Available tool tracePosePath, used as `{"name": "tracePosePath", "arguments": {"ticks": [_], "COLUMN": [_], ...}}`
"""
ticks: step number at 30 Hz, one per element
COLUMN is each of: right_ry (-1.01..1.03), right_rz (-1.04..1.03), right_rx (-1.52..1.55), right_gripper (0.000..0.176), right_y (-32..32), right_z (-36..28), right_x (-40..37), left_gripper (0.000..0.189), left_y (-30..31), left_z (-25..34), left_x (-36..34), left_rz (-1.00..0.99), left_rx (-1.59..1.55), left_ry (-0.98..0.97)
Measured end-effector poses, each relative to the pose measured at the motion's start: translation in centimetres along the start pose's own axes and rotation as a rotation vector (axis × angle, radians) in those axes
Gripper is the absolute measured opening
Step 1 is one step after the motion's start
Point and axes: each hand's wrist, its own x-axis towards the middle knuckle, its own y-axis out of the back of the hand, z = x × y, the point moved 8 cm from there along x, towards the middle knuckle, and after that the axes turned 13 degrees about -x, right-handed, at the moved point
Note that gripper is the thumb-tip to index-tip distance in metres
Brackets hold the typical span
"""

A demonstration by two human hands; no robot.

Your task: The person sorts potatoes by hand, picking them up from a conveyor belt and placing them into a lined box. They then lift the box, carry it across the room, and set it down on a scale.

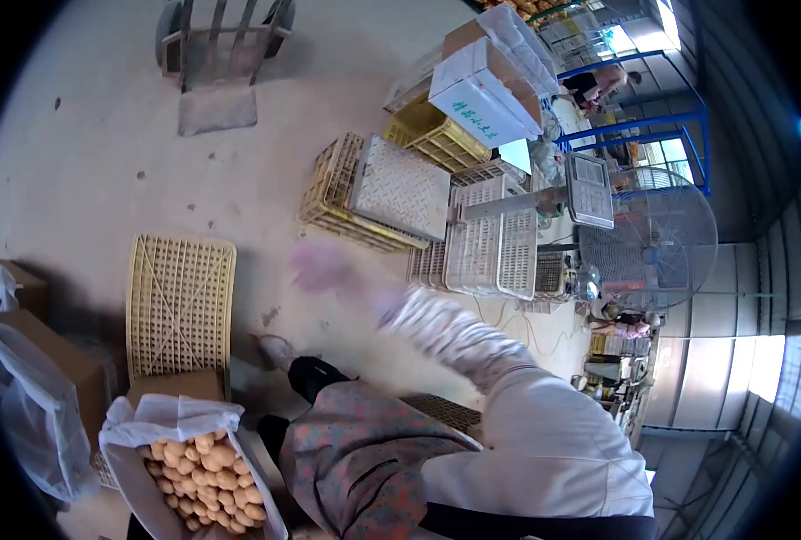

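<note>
My right hand (324, 266), in a light purple glove, is stretched out over the concrete floor, smeared by motion. Whether its fingers are open or closed, or hold anything, I cannot make out. The patterned sleeve cover and white sleeve (544, 432) lead back to my body. Nearest to the hand is a platform scale (402, 187), resting against yellow crates. My left hand does not show. A box of potatoes (207, 486), lined with pale plastic, stands at the lower left beside my patterned apron (364, 450).
The view is turned sideways. A yellow plastic crate (181, 306) lies by the potato box. More lined cartons (58, 369) stand at the left edge. A metal cart (225, 54), white cartons (481, 94), stacked crates (490, 238) and a large fan (652, 238) surround the floor. People work farther off.
</note>
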Motion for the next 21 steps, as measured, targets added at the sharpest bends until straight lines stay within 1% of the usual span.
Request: {"name": "tracePosePath", "arguments": {"ticks": [2,3,5,6,7,9,10,11,12,13,14,15,16,17,18,20,21], "right_ry": [0.176,0.328,0.565,0.821,0.934,0.935,0.882,0.800,0.705,0.602,0.494,0.576,0.646,0.718,0.726,0.732,0.732], "right_rz": [-0.298,-0.248,-0.373,-0.434,-0.479,-0.531,-0.536,-0.520,-0.646,-0.750,-0.830,-0.854,-0.883,-0.910,-0.936,-1.119,-1.211], "right_rx": [-0.514,-0.381,-0.568,-0.651,-0.683,-0.770,-0.823,-0.917,-0.911,-0.926,-0.953,-1.034,-1.107,-1.182,-1.339,-1.369,-1.375], "right_gripper": [0.034,0.034,0.031,0.027,0.031,0.037,0.040,0.044,0.051,0.058,0.066,0.068,0.071,0.073,0.080,0.085,0.087], "right_y": [-16.0,-21.0,-29.5,-32.2,-34.6,-38.9,-40.4,-41.6,-44.0,-45.6,-46.8,-48.4,-50.1,-51.7,-53.0,-55.9,-57.3], "right_z": [-3.0,-4.6,-6.4,-8.4,-7.7,-2.7,-0.1,2.0,2.7,2.3,2.4,2.2,1.2,1.4,2.9,5.0,5.6], "right_x": [-1.8,-4.4,-8.5,-9.7,-10.2,-11.7,-11.9,-11.7,-12.2,-12.4,-12.5,-13.3,-14.0,-15.3,-16.0,-18.0,-18.9], "left_gripper": [0.042,0.041,0.040,0.040,0.039,0.038,0.049,0.068,0.087,0.086,0.075,0.060,0.057,0.053,0.054,0.057,0.057], "left_y": [0.8,2.3,5.1,5.5,5.8,7.6,8.9,11.0,12.2,13.0,13.3,13.6,14.0,13.4,13.5,13.6,13.8], "left_z": [-2.7,-4.3,-7.6,-7.6,-8.3,-7.2,-5.9,-5.6,-4.3,-3.2,-3.5,-2.5,-2.1,-2.8,-3.0,-2.6,-3.6], "left_x": [-0.2,-1.7,-4.2,-4.9,-5.2,-4.1,-3.1,-1.7,-0.4,1.4,3.0,3.4,3.8,3.9,4.2,3.6,3.7], "left_rz": [-0.023,-0.015,0.017,0.036,0.073,0.191,0.248,0.464,0.522,0.524,0.432,0.327,0.296,0.266,0.299,0.371,0.362], "left_rx": [-0.054,-0.095,-0.189,-0.256,-0.329,-0.470,-0.571,-0.512,-0.475,-0.510,-0.346,-0.211,-0.219,-0.231,-0.178,-0.064,-0.076], "left_ry": [0.003,0.027,0.060,0.060,0.056,0.024,-0.010,-0.022,0.061,-0.104,0.038,0.206,0.220,0.230,0.200,0.124,0.131]}}
